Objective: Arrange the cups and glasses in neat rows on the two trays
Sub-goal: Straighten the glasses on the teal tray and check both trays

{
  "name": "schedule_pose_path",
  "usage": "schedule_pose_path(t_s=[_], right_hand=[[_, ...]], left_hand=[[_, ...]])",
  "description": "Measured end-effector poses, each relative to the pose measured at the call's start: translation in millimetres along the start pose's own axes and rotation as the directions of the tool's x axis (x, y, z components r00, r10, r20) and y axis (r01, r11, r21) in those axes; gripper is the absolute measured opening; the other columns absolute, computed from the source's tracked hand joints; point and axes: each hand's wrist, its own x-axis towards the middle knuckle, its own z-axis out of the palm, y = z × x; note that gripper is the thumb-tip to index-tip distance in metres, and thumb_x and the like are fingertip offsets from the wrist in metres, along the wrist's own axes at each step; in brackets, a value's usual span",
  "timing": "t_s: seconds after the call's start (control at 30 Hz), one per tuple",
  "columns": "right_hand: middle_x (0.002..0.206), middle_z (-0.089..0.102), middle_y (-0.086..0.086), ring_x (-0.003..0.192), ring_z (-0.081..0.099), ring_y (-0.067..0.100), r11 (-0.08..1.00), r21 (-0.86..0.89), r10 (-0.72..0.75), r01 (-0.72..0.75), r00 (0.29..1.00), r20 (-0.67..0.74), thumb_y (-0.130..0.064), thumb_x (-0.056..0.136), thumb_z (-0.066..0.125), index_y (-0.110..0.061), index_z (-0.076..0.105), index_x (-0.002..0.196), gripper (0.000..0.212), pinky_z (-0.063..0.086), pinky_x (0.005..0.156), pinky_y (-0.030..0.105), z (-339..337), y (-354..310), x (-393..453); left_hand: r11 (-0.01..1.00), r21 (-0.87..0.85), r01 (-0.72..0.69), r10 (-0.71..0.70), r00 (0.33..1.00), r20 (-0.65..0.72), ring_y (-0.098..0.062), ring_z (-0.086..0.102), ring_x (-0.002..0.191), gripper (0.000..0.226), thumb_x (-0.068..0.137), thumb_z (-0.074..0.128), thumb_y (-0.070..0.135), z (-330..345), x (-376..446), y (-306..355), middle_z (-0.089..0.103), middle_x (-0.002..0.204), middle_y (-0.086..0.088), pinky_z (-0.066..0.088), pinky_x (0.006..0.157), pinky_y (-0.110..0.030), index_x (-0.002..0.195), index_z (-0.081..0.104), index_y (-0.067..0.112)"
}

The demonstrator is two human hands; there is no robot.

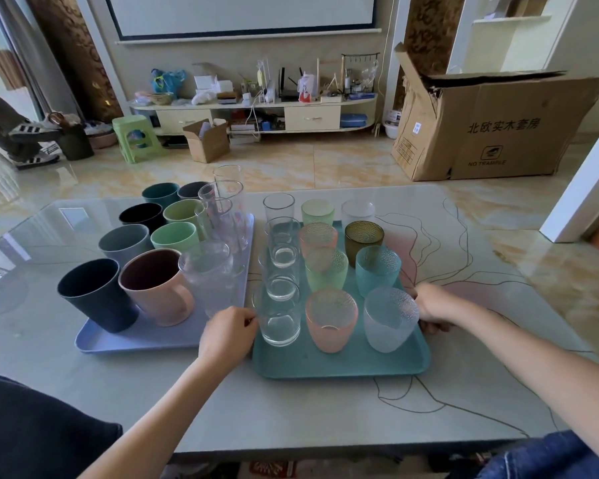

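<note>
A teal tray [343,366] lies at the table's middle right, holding three rows of glasses: clear tumblers on the left, with the nearest one [279,319] in front, pink and green textured glasses in the middle, and amber, teal and frosted ones on the right. Beside it on the left, a lavender tray [135,340] carries opaque cups, a pink mug [156,288] and tall clear glasses. My left hand [227,335] grips the teal tray's left edge. At the tray's right edge sits my right hand [433,307], holding it, behind the frosted glass [389,318].
The glass-topped table [325,416] ends just past the trays at the back. Beyond it on the floor are a large cardboard box [491,129], a green stool [134,136] and a low TV cabinet. A person's legs show at the far left.
</note>
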Motion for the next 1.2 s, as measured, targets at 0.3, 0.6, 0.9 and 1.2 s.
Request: schedule_pose_path(t_s=[0.3,0.6,0.9,1.2], right_hand=[[0.047,0.049,0.013,0.034,0.035,0.016,0.998,-0.018,0.063,-0.063,0.998,0.018,0.006,0.084,0.04,-0.001,0.048,0.069,0.018,0.025,0.032,0.013,-17,19,-2],[0.039,0.048,0.006,0.025,0.026,0.011,0.957,0.181,0.205,-0.225,0.971,0.121,-0.005,0.086,0.045,-0.005,0.051,0.056,0.03,0.021,0.036,0.007,-29,61,-9],[0.053,0.064,0.01,0.033,0.053,0.013,0.935,0.253,0.202,-0.248,0.959,0.197,-0.026,0.097,0.047,-0.002,0.061,0.079,0.033,0.041,0.032,0.015,-55,89,7],[0.097,0.065,0.009,0.083,0.063,0.023,0.554,0.813,0.242,0.177,0.901,-0.361,-0.031,0.099,0.041,-0.006,0.062,0.102,0.033,0.055,0.082,0.04,-70,87,77]], left_hand=[[0.929,-0.355,0.108,-0.057,0.987,0.153,-0.017,0.038,0.048,0.036,0.08,0.053,0.009,17,20,22,0.041,0.051,-0.007,0.033,0.054,-0.024,0.047,0.04,0.017],[0.959,-0.28,0.051,0.004,0.981,0.195,-0.02,0.038,0.049,0.029,0.079,0.054,0.01,33,63,63,0.046,0.051,-0.005,0.035,0.05,-0.025,0.05,0.052,0.015],[0.91,-0.412,0.046,0.053,0.973,0.226,-0.013,0.052,0.035,0.034,0.088,0.052,0.012,44,86,57,0.056,0.042,0.004,0.036,0.03,-0.017,0.057,0.067,0.016],[0.536,-0.832,0.142,-0.031,0.988,0.149,-0.018,0.059,0.102,0.033,0.099,0.036,0.032,59,158,89,0.06,0.118,-0.006,0.046,0.088,-0.031,0.118,0.057,0.014]])
